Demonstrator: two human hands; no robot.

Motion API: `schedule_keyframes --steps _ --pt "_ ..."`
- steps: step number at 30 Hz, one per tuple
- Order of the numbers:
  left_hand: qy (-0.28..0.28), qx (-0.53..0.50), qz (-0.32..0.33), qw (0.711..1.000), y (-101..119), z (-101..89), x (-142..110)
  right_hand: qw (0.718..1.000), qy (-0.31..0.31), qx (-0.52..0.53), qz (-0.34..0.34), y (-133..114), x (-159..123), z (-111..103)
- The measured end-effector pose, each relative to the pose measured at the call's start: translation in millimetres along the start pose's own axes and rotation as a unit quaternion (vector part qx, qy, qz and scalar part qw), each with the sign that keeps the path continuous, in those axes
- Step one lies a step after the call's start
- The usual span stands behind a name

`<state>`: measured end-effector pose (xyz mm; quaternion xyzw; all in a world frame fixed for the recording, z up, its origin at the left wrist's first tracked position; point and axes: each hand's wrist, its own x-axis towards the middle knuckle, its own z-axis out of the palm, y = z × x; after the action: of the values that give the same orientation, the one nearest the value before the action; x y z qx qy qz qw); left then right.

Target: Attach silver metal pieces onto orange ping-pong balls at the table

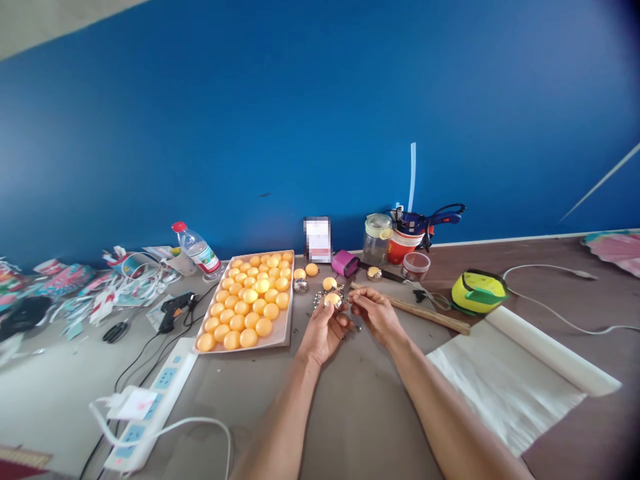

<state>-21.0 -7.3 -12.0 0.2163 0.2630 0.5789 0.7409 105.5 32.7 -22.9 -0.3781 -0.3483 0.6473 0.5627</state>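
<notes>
On the bench (250, 400): tray (286, 327) of orange balls (271, 311)
Left hand (321, 332): grip closed on 1 beaded ball (333, 300)
Right hand (379, 313): just beside it, grip's hold unclear

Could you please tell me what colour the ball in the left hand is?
The ball is orange; the head view shows it best.

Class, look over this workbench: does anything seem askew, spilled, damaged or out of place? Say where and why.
Nothing looks spilled. The strips at the left lie tangled, unlike the balls packed in the box. A dark mark stands out on the plain blue wall. The bottle appears to lean, though lens distortion may cause that.
</notes>
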Motion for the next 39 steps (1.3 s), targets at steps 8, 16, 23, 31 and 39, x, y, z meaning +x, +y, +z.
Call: schedule_keyframes --steps 8,16,23,31,39 --pt "-0.014 -0.012 0.014 1.000 -1 -2.9 0 0.999 0.023 0.025 -0.017 0 1 3" --pt "-0.017 -0.044 -0.005 0.999 0 -7.6 5 0.999 -0.003 0.048 0.005 -1 0 3" --pt "0.000 -0.068 -0.006 0.998 -1 -9.2 8 0.995 -0.056 0.074 0.041 -4 -2 2" --pt "0.017 -0.050 0.009 0.999 -4 -7.8 10 0.995 -0.092 -0.043 0.014 3 -5 4" --pt "0.047 -0.003 0.048 0.998 -9 -4.2 9 0.980 -0.109 -0.167 -0.009 8 -5 7"
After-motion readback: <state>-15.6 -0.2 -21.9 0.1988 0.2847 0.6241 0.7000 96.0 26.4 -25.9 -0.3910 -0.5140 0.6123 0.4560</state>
